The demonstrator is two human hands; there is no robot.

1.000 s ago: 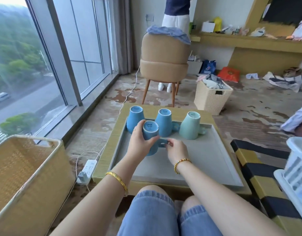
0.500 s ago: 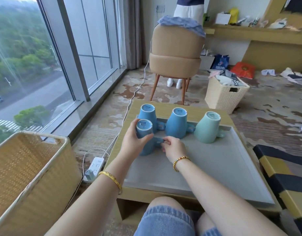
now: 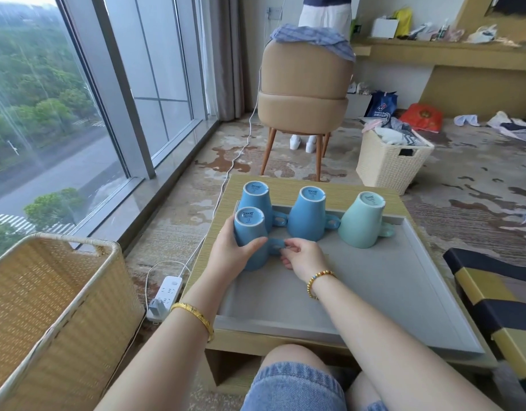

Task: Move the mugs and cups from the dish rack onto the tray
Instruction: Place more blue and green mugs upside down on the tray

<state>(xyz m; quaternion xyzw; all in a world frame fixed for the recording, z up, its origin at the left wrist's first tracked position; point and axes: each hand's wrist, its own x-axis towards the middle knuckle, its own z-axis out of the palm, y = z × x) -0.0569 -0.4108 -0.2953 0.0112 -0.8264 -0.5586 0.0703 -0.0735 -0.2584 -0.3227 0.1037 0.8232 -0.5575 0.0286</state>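
Observation:
A grey tray (image 3: 374, 292) lies on a low wooden table (image 3: 339, 189). Along its far edge stand three upside-down mugs: a blue mug (image 3: 256, 195), a second blue mug (image 3: 307, 213) and a pale green mug (image 3: 361, 221). In front of the left one stands a fourth blue mug (image 3: 250, 226), also upside down, on the tray's left part. My left hand (image 3: 230, 255) grips its body from the left. My right hand (image 3: 303, 258) pinches its handle from the right. The dish rack is out of view.
A large woven basket (image 3: 48, 307) stands at my left. A power strip (image 3: 165, 296) with a white cable lies on the floor beside the table. A tan chair (image 3: 304, 93) and a white laundry basket (image 3: 393, 161) stand beyond it. A striped seat (image 3: 499, 304) is at the right.
The mug in my hands has shifted left on the tray, in front of the leftmost blue mug. The camera has turned left, and the white dish rack has left the view.

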